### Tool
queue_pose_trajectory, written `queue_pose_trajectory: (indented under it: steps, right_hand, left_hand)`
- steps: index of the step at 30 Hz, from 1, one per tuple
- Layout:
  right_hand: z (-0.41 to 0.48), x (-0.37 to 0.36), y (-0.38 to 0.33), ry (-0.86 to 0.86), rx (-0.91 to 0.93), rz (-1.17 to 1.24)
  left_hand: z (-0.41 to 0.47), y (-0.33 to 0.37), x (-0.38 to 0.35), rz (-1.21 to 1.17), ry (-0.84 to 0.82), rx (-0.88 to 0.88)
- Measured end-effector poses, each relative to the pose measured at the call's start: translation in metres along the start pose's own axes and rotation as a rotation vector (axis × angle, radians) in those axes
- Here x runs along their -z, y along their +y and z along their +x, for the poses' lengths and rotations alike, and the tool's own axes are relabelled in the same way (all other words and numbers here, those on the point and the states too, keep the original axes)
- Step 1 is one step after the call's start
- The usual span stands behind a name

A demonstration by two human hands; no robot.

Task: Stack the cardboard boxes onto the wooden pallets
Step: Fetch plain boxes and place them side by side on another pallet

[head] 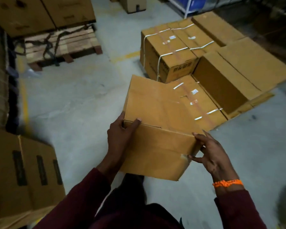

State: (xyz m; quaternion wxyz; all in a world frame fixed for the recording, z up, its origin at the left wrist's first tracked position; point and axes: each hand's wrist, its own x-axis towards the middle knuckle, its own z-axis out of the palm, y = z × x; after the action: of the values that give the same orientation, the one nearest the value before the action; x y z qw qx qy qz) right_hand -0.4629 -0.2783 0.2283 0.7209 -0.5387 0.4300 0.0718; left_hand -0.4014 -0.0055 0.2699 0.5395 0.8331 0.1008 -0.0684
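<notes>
left hand (120, 138) curled round cardboard box (157, 123) corner | right hand (213, 156) gripping opposite corner

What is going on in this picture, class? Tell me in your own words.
A person holds a plain brown cardboard box above the grey concrete floor, the left hand gripping its left corner and the right hand its right corner. A slatted wooden pallet, partly loaded, lies ahead on the left; white-strapped cardboard boxes sit on the right.
</notes>
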Motion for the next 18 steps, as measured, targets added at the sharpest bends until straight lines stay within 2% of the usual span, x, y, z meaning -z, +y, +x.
queue_pose_trajectory:
  steps: [3, 6, 18]
  right_hand:
    - [0.017, 0.038, -0.027, 0.061, 0.034, 0.040]
    - [0.042, 0.066, -0.065, 0.088, 0.070, 0.016]
    - [0.193, 0.151, -0.251, 0.137, 0.053, -0.170]
  left_hand:
    - [0.019, 0.027, -0.044, 0.026, -0.079, -0.044]
    - [0.038, 0.049, -0.092, -0.050, -0.078, -0.035]
    - [0.137, 0.120, -0.278, -0.331, -0.088, 0.156]
